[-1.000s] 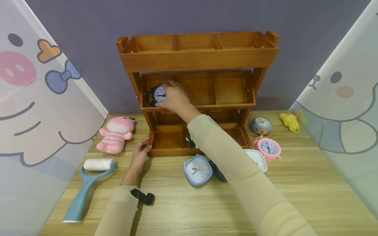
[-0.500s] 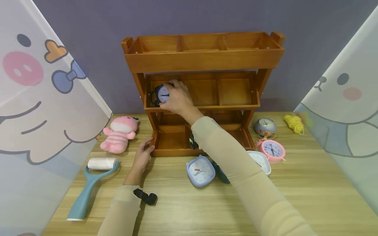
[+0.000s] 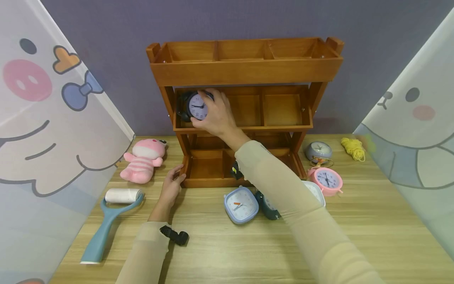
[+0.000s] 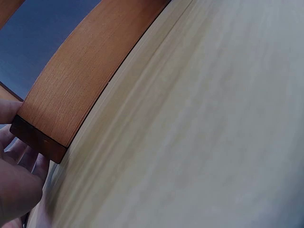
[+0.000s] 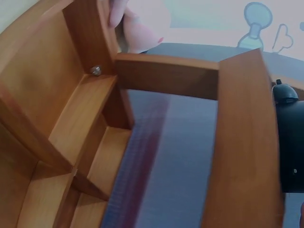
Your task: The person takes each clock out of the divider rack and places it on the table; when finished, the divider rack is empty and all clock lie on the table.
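My right hand (image 3: 220, 117) grips a black twin-bell alarm clock (image 3: 198, 107) with a pale face, at the left compartment of the wooden shelf's (image 3: 244, 73) middle tier. The clock's right edge is hidden by the fingers. At the right border of the right wrist view, part of the black clock (image 5: 293, 142) and one bell show beyond a wooden rail. My left hand (image 3: 171, 193) holds the lower left corner of the shelf. In the left wrist view its thumb and fingers lie on either side of the board's end (image 4: 40, 137).
Before the shelf lie a blue square clock (image 3: 241, 206), a dark clock (image 3: 268, 208) and a white clock (image 3: 315, 190), the last two partly behind my right sleeve. Right: pink clock (image 3: 325, 180), grey clock (image 3: 318, 152), yellow cord (image 3: 353, 148). Left: pink plush (image 3: 142, 161), lint roller (image 3: 106, 225).
My right hand has raised the black clock slightly and shifted it right, and its face shows more. More of the dark clock on the table is uncovered. My left hand stays at the shelf corner.
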A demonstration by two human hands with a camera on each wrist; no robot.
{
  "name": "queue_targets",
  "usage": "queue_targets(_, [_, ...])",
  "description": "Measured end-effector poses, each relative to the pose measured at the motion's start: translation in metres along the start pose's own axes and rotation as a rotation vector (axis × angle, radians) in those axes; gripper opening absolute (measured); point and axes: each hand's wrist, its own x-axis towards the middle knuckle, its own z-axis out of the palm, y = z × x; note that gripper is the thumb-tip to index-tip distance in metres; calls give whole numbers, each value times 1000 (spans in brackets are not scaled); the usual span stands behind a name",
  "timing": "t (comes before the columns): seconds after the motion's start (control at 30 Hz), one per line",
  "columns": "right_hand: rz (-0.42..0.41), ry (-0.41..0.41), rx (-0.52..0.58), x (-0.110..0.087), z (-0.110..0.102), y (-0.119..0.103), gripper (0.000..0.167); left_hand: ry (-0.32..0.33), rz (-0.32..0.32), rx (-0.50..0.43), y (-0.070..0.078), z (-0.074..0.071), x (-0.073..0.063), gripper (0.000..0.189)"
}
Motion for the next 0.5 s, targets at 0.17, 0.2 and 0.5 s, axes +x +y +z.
queue_targets(0.17, [-39,22,51,-6,-11,-4,78,-1,20,16,-1,0,1,46])
queue_targets(0.2, [-40,25,76,-8,-14,-5,78,-5,17,14,-1,0,1,46])
queue_targets(0.5, [-124,72,251,-44,-35,-3,75,-29,-31,-9,19,2,-8,47])
